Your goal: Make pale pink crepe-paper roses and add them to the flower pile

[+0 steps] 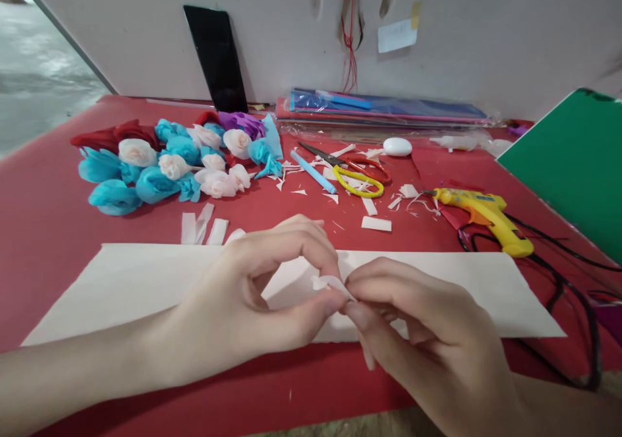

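Between both hands is a small pale pink piece of crepe paper [330, 283], curled at one end. My left hand [272, 281] pinches its left side between thumb and forefinger. My right hand [422, 320] grips the other end with thumb and fingertips, which partly hide it. Both hands are held over a long white sheet of paper [121, 288] lying on the red table cover. Just beyond the sheet, near my left hand, lie several pale paper strips [197, 226]. Blue, pink, red and purple paper flowers [155, 165] are heaped at the back left.
A yellow glue gun [490, 213] with a black cord lies at right, beside a green board [573, 165]. Scissors [357, 178], a light blue pen [313, 171] and paper scraps are in the middle. A black phone [216, 58] leans on the wall near plastic-wrapped sheets [389, 110].
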A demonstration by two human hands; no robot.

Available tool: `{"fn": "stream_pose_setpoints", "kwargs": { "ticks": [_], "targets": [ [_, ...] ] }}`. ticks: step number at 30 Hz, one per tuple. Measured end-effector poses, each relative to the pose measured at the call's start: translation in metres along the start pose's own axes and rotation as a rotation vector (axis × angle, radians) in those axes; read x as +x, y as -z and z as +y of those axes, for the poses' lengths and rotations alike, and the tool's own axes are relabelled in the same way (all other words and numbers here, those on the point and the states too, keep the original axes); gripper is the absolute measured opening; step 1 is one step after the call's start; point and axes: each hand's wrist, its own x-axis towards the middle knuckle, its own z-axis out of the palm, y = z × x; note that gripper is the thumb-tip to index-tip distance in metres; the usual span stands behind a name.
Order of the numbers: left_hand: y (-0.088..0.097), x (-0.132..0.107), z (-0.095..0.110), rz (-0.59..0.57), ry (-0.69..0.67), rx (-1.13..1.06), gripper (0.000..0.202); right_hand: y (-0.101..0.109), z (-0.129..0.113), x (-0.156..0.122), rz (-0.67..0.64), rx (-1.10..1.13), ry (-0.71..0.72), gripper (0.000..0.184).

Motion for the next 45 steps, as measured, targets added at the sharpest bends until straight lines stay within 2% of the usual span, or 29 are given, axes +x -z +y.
{"fn": "stream_pose_setpoints", "kwargs": {
  "ticks": [4, 13, 18, 34, 41, 45],
  "targets": [
    [-0.0001, 0.0, 0.0, 0.01, -0.002, -0.017, 0.011, 0.0007, 0.0001, -0.0017, 0.036, -0.114, 0.151, 0.008],
    [-0.0029, 0.0013, 0.001, 0.04, 0.116, -0.162, 0.011, 0.0042, -0.0031, -0.0008, 0.035, -0.359, 0.209, 0.013],
    [-0.0033, -0.0005, -0.0014, 0.019, 0.145, -0.269, 0.01, 0.0033, -0.0033, -0.0021, 0.037, -0.348, 0.214, 0.013],
    [-0.0061, -0.0024, -0.0026, 0.026, 0.096, -0.278, 0.016, 0.0025, -0.0021, -0.0022, -0.04, -0.192, 0.17, 0.012],
    [-0.0053, -0.0012, -0.0034, -0.027, 0.111, -0.293, 0.018, -0.0009, -0.0009, -0.0017, 0.004, -0.252, 0.202, 0.013],
    [-0.0049, -0.0014, -0.0035, -0.018, 0.116, -0.238, 0.018, -0.0009, -0.0016, -0.0011, 0.017, -0.308, 0.207, 0.013]
  ]
}}
